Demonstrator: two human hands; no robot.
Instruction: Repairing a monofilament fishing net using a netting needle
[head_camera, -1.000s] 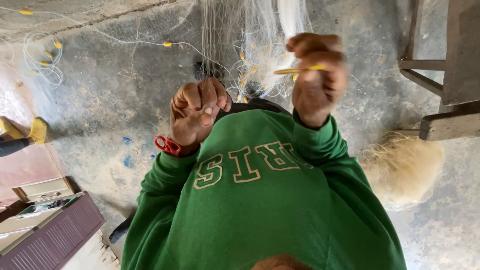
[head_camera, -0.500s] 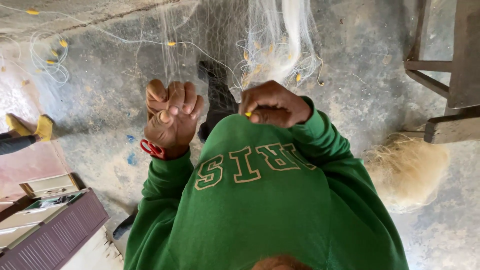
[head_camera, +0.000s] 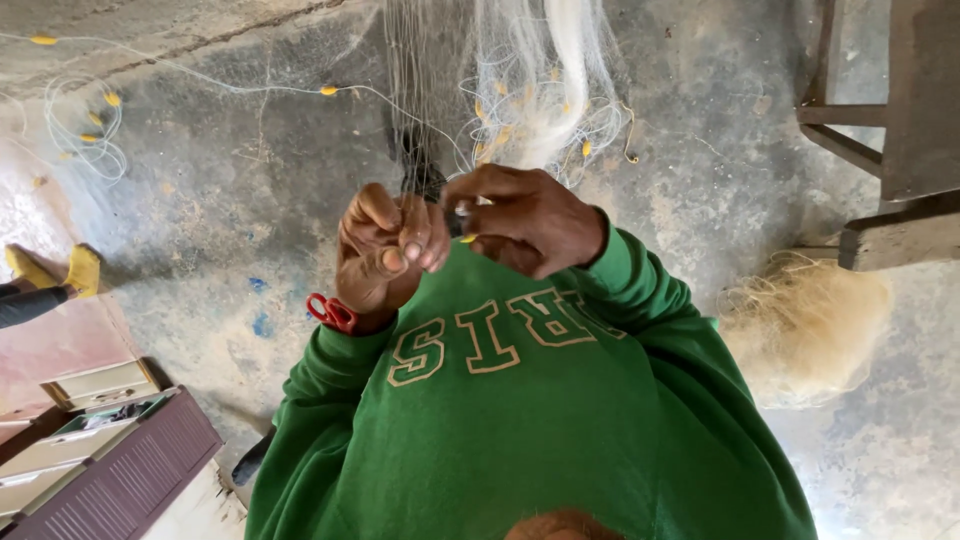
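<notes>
White net (head_camera: 545, 90) pinched by left hand (head_camera: 385, 255); right hand (head_camera: 525, 220) closed on yellow needle (head_camera: 468, 239).

floor (head_camera: 250, 210): grey concrete | on it: white line with yellow floats (head_camera: 85, 130) | pale fibre heap (head_camera: 805, 325)

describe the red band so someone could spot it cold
Start at the green sweatshirt filling the lower middle of the view. Follow its sleeve on the picture's left up to the cuff: the red band wraps the wrist just below that hand. It is the only red thing there; the small floats on the net are yellow.
</notes>
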